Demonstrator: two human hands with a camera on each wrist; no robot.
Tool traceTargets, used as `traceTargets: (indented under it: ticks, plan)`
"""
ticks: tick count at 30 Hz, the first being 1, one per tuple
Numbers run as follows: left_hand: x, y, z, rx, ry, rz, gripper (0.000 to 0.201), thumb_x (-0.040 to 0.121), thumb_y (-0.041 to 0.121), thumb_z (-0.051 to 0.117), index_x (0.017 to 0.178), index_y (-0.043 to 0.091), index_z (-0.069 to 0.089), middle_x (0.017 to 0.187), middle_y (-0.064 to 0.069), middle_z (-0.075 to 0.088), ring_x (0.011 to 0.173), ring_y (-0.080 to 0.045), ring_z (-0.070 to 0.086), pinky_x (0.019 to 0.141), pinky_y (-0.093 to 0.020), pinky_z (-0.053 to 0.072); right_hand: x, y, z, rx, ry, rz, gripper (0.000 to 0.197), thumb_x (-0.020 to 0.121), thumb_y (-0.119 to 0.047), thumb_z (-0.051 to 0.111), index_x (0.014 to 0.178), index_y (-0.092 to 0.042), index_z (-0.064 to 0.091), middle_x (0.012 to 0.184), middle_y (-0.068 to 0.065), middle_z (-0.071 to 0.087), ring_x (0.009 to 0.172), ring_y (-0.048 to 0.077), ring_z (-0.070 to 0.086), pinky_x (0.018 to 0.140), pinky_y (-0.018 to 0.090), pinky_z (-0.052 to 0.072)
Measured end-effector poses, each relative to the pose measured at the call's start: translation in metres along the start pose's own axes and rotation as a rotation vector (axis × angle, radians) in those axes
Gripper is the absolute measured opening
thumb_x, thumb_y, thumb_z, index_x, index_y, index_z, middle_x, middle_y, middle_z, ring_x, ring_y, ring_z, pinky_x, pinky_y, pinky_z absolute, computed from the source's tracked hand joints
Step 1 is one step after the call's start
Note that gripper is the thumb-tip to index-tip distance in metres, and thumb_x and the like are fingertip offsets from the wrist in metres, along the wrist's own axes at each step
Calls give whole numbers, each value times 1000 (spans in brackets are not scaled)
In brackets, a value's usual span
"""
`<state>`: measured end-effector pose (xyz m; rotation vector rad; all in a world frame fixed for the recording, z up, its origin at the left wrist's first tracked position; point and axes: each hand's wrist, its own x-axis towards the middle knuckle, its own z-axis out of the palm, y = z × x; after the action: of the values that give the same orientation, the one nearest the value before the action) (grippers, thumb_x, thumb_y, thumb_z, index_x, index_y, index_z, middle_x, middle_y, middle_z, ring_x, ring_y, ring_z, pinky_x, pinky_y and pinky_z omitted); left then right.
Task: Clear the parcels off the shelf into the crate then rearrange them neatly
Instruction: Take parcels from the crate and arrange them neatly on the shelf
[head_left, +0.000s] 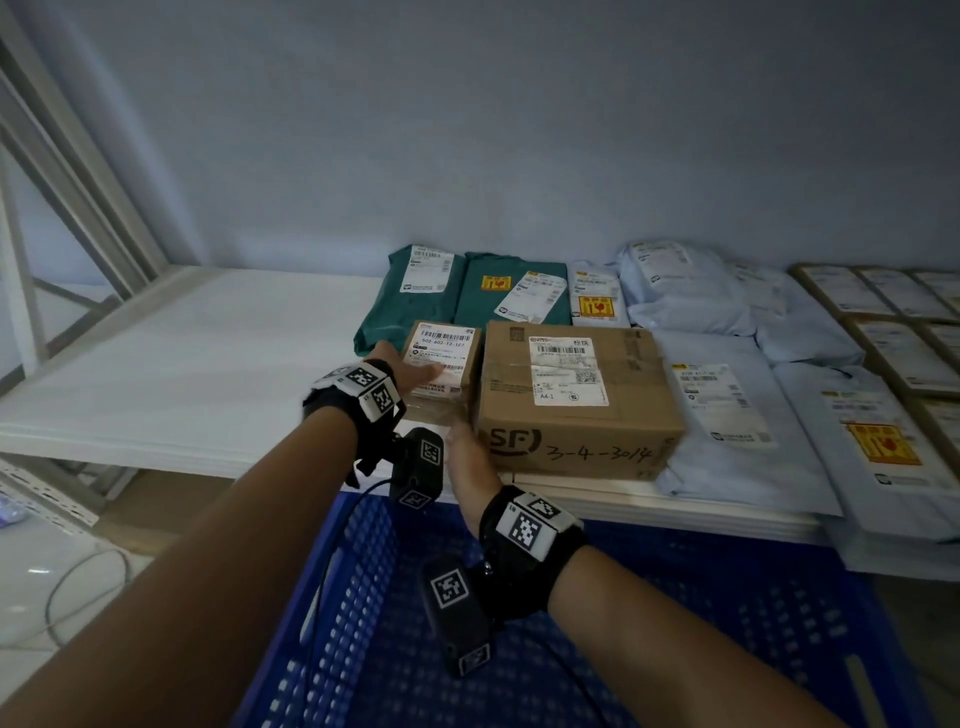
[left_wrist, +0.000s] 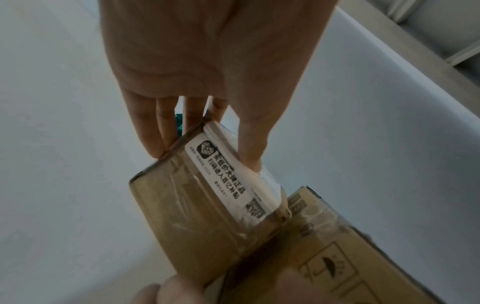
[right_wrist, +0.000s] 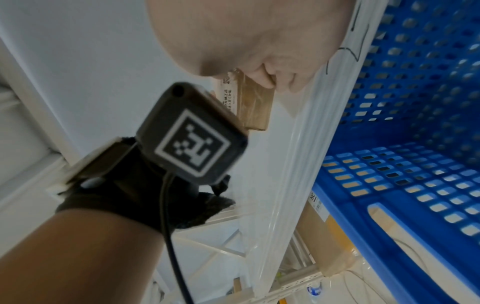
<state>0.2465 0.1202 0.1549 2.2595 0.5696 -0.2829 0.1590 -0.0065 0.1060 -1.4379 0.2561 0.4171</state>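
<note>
A small brown box (head_left: 441, 358) with a white barcode label stands on the white shelf (head_left: 182, 374), pressed against a larger brown SF box (head_left: 576, 395). My left hand (head_left: 410, 379) grips the small box (left_wrist: 197, 216): thumb on the top label, fingers down its left side. My right hand (head_left: 467, 457) is at the small box's front lower corner beside the SF box (left_wrist: 350, 257). In the right wrist view its fingers (right_wrist: 272, 80) curl against the small box (right_wrist: 255, 109). The blue perforated crate (head_left: 675, 649) sits below the shelf's front edge, under my forearms.
Two green mailers (head_left: 410, 296) (head_left: 511, 291) lie behind the boxes. Pale mailer bags (head_left: 685, 291) (head_left: 727, 415) fill the shelf to the right, with flat cardboard parcels (head_left: 883, 312) at the far right. The shelf's metal frame (head_left: 78, 182) rises at the left.
</note>
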Motion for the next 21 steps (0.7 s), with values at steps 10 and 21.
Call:
traceTargets:
  ticks: [10, 21]
  plan:
    - [13, -3, 9, -61, -43, 43, 71, 65, 56, 75, 111, 4, 58, 104, -14, 69, 95, -32, 67, 88, -48, 55, -27, 15, -15, -176, -28, -72, 43, 85, -43, 38, 71, -4, 45, 78, 11, 47, 81, 24, 45, 79, 32, 37]
    - [-40, -38, -4, 113, 48, -60, 36, 88, 30, 59, 80, -4, 54, 61, -16, 52, 60, -27, 52, 62, -31, 42, -53, 13, -86, -369, -121, 14, 25, 99, -23, 44, 80, -20, 60, 97, 5, 67, 91, 20, 63, 86, 36, 53]
